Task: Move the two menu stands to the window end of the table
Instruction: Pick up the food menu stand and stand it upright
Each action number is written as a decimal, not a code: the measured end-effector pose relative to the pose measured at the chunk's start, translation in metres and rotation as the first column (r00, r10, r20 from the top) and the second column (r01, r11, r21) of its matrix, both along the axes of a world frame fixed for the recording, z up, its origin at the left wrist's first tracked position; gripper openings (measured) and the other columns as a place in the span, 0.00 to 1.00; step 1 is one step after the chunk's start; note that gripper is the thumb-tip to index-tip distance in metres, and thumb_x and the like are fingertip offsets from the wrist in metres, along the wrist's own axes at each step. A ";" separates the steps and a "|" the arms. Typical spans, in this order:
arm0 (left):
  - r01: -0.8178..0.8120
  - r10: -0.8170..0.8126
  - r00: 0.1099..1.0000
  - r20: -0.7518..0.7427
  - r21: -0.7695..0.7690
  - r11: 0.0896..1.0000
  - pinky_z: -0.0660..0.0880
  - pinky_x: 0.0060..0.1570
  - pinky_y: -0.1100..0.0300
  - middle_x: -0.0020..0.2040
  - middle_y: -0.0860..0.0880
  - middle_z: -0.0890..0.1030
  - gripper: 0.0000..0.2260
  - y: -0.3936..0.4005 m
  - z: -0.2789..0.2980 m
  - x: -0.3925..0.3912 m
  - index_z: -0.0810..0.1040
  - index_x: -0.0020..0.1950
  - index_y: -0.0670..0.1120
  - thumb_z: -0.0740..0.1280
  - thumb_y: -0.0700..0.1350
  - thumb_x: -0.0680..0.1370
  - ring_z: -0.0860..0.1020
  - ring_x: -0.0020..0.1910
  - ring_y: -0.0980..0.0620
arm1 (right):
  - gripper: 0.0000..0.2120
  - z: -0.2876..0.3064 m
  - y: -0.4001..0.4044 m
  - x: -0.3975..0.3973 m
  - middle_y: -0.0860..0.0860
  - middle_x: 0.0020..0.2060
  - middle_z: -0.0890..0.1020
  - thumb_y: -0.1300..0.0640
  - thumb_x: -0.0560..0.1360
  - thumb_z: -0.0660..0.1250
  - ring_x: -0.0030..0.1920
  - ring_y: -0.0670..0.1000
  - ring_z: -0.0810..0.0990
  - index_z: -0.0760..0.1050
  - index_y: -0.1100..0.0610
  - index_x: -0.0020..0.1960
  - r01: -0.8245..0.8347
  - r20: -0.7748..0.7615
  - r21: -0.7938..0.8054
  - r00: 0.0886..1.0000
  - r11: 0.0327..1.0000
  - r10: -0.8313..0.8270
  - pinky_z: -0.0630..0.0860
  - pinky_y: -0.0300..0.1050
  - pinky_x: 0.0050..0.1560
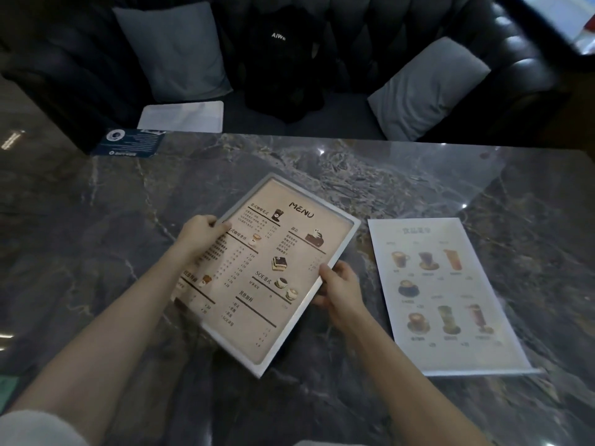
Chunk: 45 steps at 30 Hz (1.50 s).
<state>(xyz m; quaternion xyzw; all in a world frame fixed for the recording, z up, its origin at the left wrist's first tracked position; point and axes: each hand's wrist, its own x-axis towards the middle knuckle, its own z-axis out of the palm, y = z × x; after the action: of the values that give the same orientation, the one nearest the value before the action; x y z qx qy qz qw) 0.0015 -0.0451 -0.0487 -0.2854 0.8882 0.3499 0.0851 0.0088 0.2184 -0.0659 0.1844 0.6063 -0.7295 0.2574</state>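
A beige menu stand (273,268) with a pale frame and the word MENU on it is held tilted over the middle of the dark marble table (354,169). My left hand (201,231) grips its left edge, thumb on the face. My right hand (341,289) grips its right edge near the middle. A second, white drinks menu stand (444,294) lies flat on the table to the right, apart from both hands.
A dark leather sofa (370,24) runs behind the table, with two grey cushions (174,49), a black backpack (280,62) and a white sheet (182,116) on the seat. A blue card (128,143) sits at the table's far left corner. A bright window (576,17) shows top right.
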 end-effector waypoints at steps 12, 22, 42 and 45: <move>-0.151 0.239 0.949 -0.207 0.366 0.918 0.73 0.41 0.60 0.56 0.44 0.80 0.22 0.009 0.034 -0.007 0.71 0.66 0.40 0.64 0.52 0.77 0.79 0.50 0.48 | 0.12 0.063 0.010 -0.030 0.50 0.47 0.83 0.57 0.77 0.60 0.46 0.48 0.84 0.67 0.56 0.60 -0.063 -0.387 0.078 0.918 0.995 0.088 0.82 0.42 0.35; -0.082 0.345 0.867 -0.360 0.580 0.811 0.76 0.29 0.70 0.43 0.50 0.82 0.10 0.025 0.031 -0.005 0.76 0.48 0.42 0.63 0.49 0.77 0.82 0.37 0.59 | 0.11 0.064 0.013 -0.026 0.56 0.51 0.82 0.59 0.78 0.58 0.51 0.53 0.82 0.66 0.52 0.60 -0.052 -0.580 0.144 0.805 0.988 0.127 0.80 0.56 0.51; -0.154 0.542 0.806 -0.239 0.799 0.581 0.76 0.54 0.52 0.53 0.47 0.82 0.10 0.029 0.007 0.020 0.77 0.52 0.47 0.65 0.51 0.76 0.80 0.54 0.49 | 0.15 0.046 0.009 0.014 0.40 0.49 0.79 0.60 0.78 0.57 0.50 0.38 0.80 0.64 0.39 0.53 -0.081 -0.714 0.266 0.653 0.961 0.252 0.80 0.34 0.44; -0.151 0.555 0.798 -0.236 0.812 0.563 0.75 0.56 0.51 0.53 0.47 0.82 0.10 0.029 0.005 0.025 0.77 0.52 0.46 0.64 0.51 0.76 0.79 0.55 0.48 | 0.15 0.041 0.009 0.017 0.40 0.50 0.79 0.59 0.78 0.57 0.50 0.36 0.80 0.64 0.37 0.52 -0.093 -0.710 0.303 0.642 0.948 0.289 0.80 0.35 0.45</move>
<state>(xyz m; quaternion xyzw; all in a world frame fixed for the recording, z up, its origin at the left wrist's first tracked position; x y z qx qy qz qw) 0.0263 -0.0161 -0.0438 -0.3070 0.5702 0.7560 -0.0948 0.0257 0.2278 -0.0245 -0.1666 0.7572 -0.6304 0.0384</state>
